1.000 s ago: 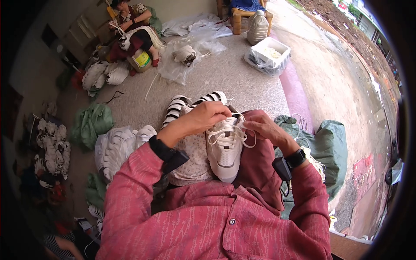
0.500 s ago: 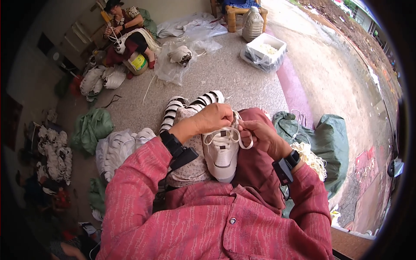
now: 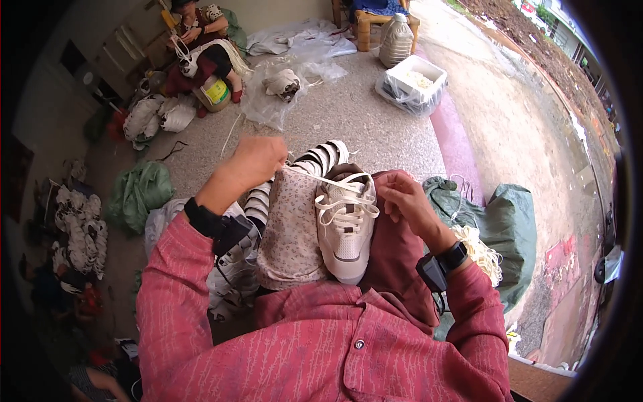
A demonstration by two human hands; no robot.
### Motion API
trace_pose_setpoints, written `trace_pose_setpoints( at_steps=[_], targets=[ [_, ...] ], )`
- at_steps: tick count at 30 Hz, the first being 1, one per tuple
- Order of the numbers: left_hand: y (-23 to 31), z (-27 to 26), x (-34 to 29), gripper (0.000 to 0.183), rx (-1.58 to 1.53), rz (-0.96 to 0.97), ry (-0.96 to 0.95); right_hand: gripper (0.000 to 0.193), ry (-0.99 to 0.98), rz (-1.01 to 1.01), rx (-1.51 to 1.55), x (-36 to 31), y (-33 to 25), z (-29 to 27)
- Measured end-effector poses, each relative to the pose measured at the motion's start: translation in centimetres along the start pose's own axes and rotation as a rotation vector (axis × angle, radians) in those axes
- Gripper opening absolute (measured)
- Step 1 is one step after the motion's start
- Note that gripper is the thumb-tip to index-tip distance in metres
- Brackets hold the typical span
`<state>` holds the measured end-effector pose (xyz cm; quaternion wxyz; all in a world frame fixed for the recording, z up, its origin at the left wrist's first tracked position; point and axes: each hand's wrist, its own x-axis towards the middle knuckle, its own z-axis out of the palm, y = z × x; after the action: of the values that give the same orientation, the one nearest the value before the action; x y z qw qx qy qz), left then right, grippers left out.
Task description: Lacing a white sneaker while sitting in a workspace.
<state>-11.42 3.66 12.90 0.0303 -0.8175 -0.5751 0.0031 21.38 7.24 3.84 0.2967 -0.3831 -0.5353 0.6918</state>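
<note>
A beige-white sneaker [image 3: 346,242] rests on my lap, toe toward me, its lace [image 3: 348,201] looped loosely across the front. My left hand [image 3: 254,161] is closed on the lace end, up and to the left of the shoe. From there the lace runs taut to the top of the shoe. My right hand [image 3: 405,199] is beside the shoe's upper right edge, fingers bent and apart, with nothing visible in them. A flowered cloth [image 3: 291,231] covers my left thigh under the lace.
Stacked striped shoe parts [image 3: 321,158] lie beyond my left knee. A green sack [image 3: 512,221] and a bundle of cream laces [image 3: 479,251] are at my right. A white bin [image 3: 418,77] stands farther off. Another person [image 3: 201,33] sits at the far left, near a bucket [image 3: 214,92].
My left hand has moved from the shoe's top out to the left, drawing the lace with it. My right hand has shifted slightly up and its fingers have loosened from the lace.
</note>
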Motion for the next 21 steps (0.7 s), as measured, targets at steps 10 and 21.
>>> trace_pose_setpoints(
  at_steps=[10,21],
  targets=[
    [3.8,2.4,-1.8,0.031,-0.771,0.221,-0.078,0.020,-0.259,-0.622,-0.763,1.0,-1.7,-0.7],
    [5.4,3.3,-1.8,0.038,-0.705,0.302,-0.016,0.013,-0.412,-0.510,-0.960,1.8,-3.9,-0.7]
  ],
)
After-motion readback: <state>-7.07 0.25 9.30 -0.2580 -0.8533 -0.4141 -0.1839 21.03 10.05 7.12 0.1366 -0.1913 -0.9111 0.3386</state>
